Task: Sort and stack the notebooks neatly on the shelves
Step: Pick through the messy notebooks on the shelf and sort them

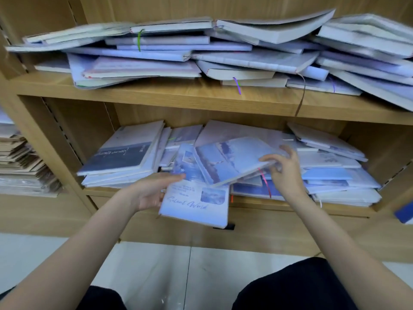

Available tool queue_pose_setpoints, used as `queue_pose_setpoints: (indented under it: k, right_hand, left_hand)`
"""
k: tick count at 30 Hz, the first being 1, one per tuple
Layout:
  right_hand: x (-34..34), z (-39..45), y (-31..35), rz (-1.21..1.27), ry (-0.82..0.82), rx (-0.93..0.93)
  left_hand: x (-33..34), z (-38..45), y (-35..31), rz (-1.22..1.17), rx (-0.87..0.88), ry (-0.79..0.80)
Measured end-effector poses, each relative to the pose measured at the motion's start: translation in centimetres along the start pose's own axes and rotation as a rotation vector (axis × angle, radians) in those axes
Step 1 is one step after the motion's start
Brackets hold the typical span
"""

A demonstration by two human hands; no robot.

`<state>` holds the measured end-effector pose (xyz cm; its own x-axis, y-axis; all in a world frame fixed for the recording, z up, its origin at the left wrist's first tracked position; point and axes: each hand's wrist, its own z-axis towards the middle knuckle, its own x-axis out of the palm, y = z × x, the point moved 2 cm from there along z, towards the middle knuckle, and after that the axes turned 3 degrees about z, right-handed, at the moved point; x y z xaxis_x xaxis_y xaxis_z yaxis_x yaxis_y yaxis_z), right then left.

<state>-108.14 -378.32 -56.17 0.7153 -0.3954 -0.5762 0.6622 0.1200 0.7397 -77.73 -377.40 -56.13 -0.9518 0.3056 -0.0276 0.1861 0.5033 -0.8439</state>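
My left hand (152, 193) holds a pale blue notebook (196, 204) with script lettering by its left edge; it juts out over the front of the lower shelf (279, 209). My right hand (283, 168) grips the right corner of a blue sky-patterned notebook (232, 159), lifted and tilted above the messy pile. A neater stack topped by a dark blue notebook (120, 157) lies at the left of that shelf. Several pale notebooks (201, 54) lie in disorder across the upper shelf (156, 95).
A stack of brownish books (24, 166) fills the neighbouring bay on the left. A dark blue item (404, 213) shows at the right edge. Ribbon bookmarks hang over the shelf fronts. White tiled floor (178, 265) lies below, with my dark-clothed knees at the bottom.
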Motion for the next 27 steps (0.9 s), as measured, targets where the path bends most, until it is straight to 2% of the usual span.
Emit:
queue_pose_setpoints:
  k: [1,3,6,9,12,14,17,20,22,25,27]
  right_hand:
    - [0.4,0.2,0.1,0.229,-0.036,0.198]
    - [0.9,0.4,0.3,0.589,-0.178,0.477]
    - [1.5,0.8,1.1,0.77,-0.22,0.625]
    - [1.4,0.1,3.1,0.961,-0.097,0.65]
    - [0.2,-1.3,3.9,1.09,0.091,0.624]
    - [0.0,-2.4,4.4,1.117,0.217,0.65]
    - [1.5,-4.6,6.7,1.217,0.352,0.716]
    - [2.6,-7.0,10.1,1.328,0.442,0.647]
    - [2.7,-8.3,12.7,1.289,0.455,0.526]
    - [1.9,-8.6,16.8,1.112,0.328,0.317]
    - [1.0,-7.9,20.0,1.055,0.213,0.156]
  left_hand:
    - [0.7,0.3,0.1,0.029,0.061,-0.013]
    - [1.5,0.7,0.3,0.111,0.203,-0.071]
    - [1.5,0.7,1.0,0.144,0.317,-0.09]
    - [0.8,-0.1,1.5,-0.02,0.291,-0.056]
    - [-0.9,-1.7,1.7,-0.049,0.253,-0.114]
    - [-1.9,-3.1,1.6,-0.042,0.31,-0.137]
    - [-2.1,-5.8,1.5,-0.09,0.439,-0.058]
    - [-2.2,-8.5,1.8,-0.107,0.558,-0.012]
    - [-2.8,-10.2,2.1,-0.102,0.601,-0.02]
    - [-4.0,-12.4,1.8,-0.098,0.645,-0.049]
    - [-4.1,-13.7,0.9,0.009,0.693,-0.037]
